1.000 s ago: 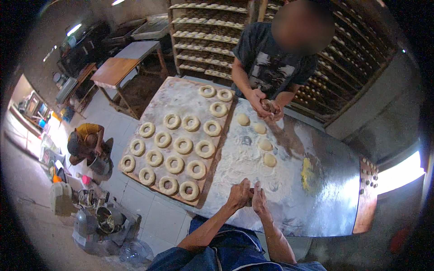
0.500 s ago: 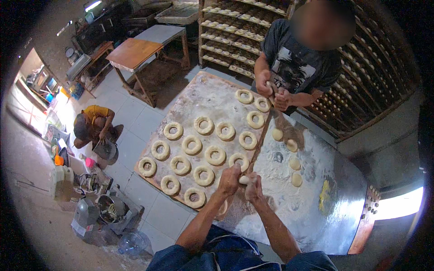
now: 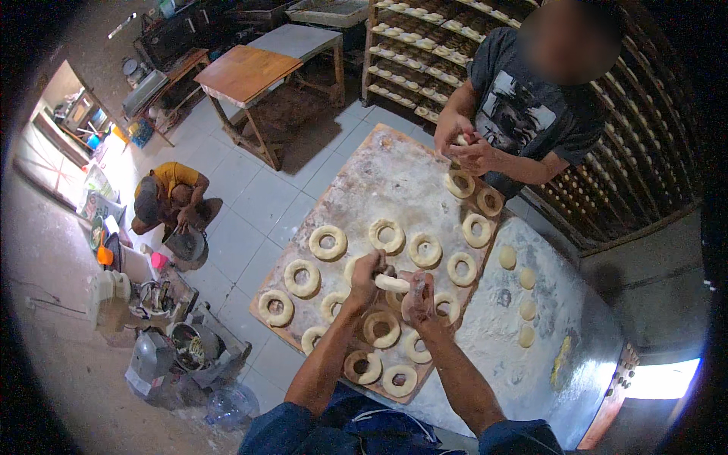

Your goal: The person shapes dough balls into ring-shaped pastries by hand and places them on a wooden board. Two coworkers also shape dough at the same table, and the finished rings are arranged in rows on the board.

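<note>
Dough (image 3: 392,283) sits between my left hand (image 3: 365,275) and right hand (image 3: 418,301), fingers of both pinched on its ends, dough rings (image 3: 381,343) below them, so I should squeeze very softly.

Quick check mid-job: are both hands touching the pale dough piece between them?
Touching. The head view shows the pale dough piece held up above the board, its ends meeting the left hand and right hand.

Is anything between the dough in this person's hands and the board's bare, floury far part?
Yes: dough rings lie on the wooden board just beyond the left hand and right hand, which hold the dough piece. Nothing else visible stands between.
</note>
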The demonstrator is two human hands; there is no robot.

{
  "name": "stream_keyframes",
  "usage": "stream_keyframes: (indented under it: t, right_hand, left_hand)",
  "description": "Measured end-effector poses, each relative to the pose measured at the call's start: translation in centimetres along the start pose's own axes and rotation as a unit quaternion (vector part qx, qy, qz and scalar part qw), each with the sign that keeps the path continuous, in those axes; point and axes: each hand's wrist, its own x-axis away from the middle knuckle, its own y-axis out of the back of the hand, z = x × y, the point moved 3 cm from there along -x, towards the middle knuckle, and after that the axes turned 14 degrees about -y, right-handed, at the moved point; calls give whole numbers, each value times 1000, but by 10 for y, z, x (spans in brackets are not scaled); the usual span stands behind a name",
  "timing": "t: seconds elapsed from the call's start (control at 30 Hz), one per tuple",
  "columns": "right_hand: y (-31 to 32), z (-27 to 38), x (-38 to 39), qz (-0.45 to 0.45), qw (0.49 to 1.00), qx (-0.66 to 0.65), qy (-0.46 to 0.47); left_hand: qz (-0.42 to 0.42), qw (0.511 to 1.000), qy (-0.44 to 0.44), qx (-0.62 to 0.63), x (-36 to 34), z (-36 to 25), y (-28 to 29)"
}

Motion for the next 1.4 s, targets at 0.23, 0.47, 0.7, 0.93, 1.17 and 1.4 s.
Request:
stream_keyframes:
  t: [0.23, 0.47, 0.7, 0.93, 1.17, 1.4]
  right_hand:
    - [-14, 38, -38, 51, 998, 34, 14]
    - [-42, 63, -97, 200, 975, 100, 2]
    - [-35, 47, -93, -77, 942, 325, 37]
    - [137, -51, 93, -155, 949, 87, -261]
    - [328, -132, 170, -439, 754, 460, -162]
    - [347, -173, 193, -241, 933, 206, -168]
  left_hand:
    - [116, 875, -169, -439, -33, -31, -4]
    - [19, 870, -242, -429, -102, -68, 60]
    - [40, 616, -216, -757, -164, -83, 50]
    - [84, 726, -199, -653, -143, -75, 67]
    - [7, 709, -320, -628, -72, -47, -2]
    - [257, 829, -88, -488, 126, 134, -117]
